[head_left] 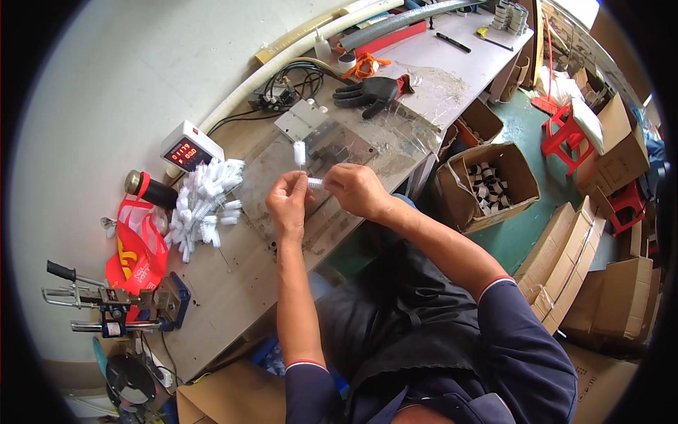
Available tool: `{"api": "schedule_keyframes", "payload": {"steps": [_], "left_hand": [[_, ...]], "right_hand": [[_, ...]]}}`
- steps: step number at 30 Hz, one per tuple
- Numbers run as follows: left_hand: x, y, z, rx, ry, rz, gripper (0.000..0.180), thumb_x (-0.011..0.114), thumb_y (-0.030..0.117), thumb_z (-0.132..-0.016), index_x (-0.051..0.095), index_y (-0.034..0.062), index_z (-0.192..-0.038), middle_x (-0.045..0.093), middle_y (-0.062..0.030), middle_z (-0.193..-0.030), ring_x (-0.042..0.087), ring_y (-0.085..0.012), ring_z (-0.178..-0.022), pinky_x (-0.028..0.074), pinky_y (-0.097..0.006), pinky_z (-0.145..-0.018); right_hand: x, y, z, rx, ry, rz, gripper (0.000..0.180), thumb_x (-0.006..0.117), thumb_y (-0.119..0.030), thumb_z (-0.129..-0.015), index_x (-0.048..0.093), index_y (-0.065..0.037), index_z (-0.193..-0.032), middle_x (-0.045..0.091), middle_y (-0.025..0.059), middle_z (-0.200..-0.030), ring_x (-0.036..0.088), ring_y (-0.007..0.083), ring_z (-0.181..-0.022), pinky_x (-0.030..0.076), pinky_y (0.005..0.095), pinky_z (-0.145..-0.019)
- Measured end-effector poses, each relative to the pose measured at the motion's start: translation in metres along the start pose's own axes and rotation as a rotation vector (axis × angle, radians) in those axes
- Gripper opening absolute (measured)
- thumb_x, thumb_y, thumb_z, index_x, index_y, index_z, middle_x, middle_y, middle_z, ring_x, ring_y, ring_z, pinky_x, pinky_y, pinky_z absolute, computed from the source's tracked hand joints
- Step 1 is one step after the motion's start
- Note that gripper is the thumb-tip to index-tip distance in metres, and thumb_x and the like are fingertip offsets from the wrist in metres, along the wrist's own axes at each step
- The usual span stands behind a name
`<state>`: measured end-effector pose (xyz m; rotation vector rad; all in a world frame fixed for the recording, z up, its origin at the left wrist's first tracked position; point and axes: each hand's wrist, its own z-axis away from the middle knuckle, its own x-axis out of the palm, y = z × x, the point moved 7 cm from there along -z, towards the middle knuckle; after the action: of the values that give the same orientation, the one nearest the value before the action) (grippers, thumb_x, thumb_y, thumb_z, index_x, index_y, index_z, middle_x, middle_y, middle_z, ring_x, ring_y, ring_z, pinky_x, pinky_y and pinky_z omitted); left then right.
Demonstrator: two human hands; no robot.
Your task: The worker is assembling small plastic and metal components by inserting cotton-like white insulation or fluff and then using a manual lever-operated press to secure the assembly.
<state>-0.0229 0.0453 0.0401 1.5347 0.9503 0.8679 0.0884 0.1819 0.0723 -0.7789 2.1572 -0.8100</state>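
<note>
My left hand (288, 203) is closed, its thumb and fingers pinching the thin stem of a small white bristle brush (300, 153) that stands upright above them. Between my hands lies a second white bristle brush (315, 184), turned sideways. My right hand (357, 191) is closed on this second brush's right end, and its fingertips are partly hidden. The left end of the sideways brush comes close to my left fingers; whether they touch it I cannot tell. To the left, a heap of similar white brushes (201, 201) lies on the workbench (240, 283).
A box with a red digital display (186, 150), a black bottle (154, 191) and a red bag (138, 240) stand left. A hand press (131, 307) is at lower left. Beyond my hands are a metal fixture (304, 119) and black glove (373, 94). A carton (459, 187) stands right.
</note>
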Motion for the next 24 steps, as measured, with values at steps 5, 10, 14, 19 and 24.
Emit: {"api": "schedule_keyframes", "payload": {"steps": [5, 10, 14, 19, 24], "left_hand": [[-0.008, -0.002, 0.002, 0.04, 0.065, 0.023, 0.011, 0.07, 0.009, -0.095, 0.069, -0.0006, -0.1, 0.067, -0.0025, -0.083, 0.059, -0.0073, -0.066, 0.05, -0.022, -0.056], [-0.007, -0.004, 0.001, 0.022, 0.091, -0.095, 0.012, 0.07, 0.011, -0.094, 0.069, -0.0003, -0.098, 0.065, 0.0009, -0.079, 0.054, -0.0041, -0.06, 0.045, -0.02, -0.051], [-0.01, -0.007, -0.003, 0.083, 0.093, -0.143, 0.01, 0.07, 0.01, -0.094, 0.069, 0.0006, -0.097, 0.064, 0.0023, -0.077, 0.051, -0.002, -0.058, 0.041, -0.019, -0.049], [-0.005, -0.006, -0.002, 0.128, 0.066, -0.21, 0.006, 0.069, 0.008, -0.094, 0.069, 0.0014, -0.096, 0.063, 0.0044, -0.076, 0.046, -0.0001, -0.056, 0.035, -0.019, -0.046], [-0.005, -0.003, -0.003, 0.176, 0.065, -0.209, 0.006, 0.069, 0.007, -0.094, 0.07, 0.0009, -0.094, 0.065, 0.0037, -0.078, 0.051, -0.0017, -0.061, 0.041, -0.019, -0.053]], "right_hand": [[0.006, 0.009, -0.001, 0.313, -0.125, -0.158, 0.019, 0.07, -0.017, -0.087, 0.071, 0.002, -0.09, 0.07, 0.0137, -0.072, 0.068, 0.024, -0.064, 0.054, 0.0362, -0.061], [0.008, 0.04, 0.001, 0.667, -0.34, -0.512, 0.028, 0.065, -0.026, -0.098, 0.072, 0.001, -0.091, 0.07, 0.0052, -0.073, 0.063, 0.0094, -0.061, 0.05, 0.0243, -0.055], [0.004, 0.038, -0.006, 0.635, -0.446, -0.449, 0.026, 0.066, -0.023, -0.096, 0.073, 0.002, -0.092, 0.072, 0.0061, -0.075, 0.065, 0.0097, -0.063, 0.05, 0.024, -0.058], [0.012, 0.034, -0.009, 0.469, -0.511, -0.218, 0.017, 0.07, -0.014, -0.089, 0.072, 0.003, -0.088, 0.071, 0.006, -0.073, 0.064, 0.0091, -0.061, 0.05, 0.0248, -0.055], [0.013, 0.033, -0.006, 0.479, -0.482, -0.133, 0.022, 0.071, -0.021, -0.078, 0.075, -0.002, -0.088, 0.072, 0.0086, -0.071, 0.07, 0.0173, -0.067, 0.055, 0.0324, -0.066]]}}
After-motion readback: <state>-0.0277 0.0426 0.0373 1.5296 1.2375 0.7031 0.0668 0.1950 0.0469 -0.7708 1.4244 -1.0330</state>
